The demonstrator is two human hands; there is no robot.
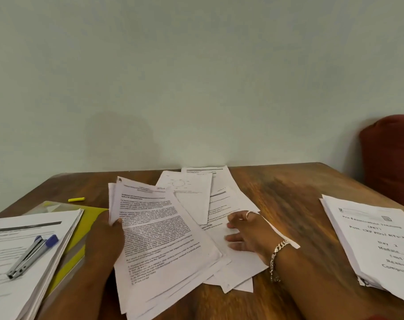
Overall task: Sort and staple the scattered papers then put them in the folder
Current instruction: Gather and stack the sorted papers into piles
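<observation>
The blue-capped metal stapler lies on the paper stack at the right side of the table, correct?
Not quite. In the head view the blue-capped metal stapler lies on the white paper stack at the left side of the brown wooden table, not the right.

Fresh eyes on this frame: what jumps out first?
The loose papers fanned across the middle of the wooden table, with the left hand gripping a sheaf of printed sheets and the right hand lying flat on the pages beside it. Next, the stapler lying on the left stack, over a yellow folder, and the titled booklet stack at far right.
</observation>
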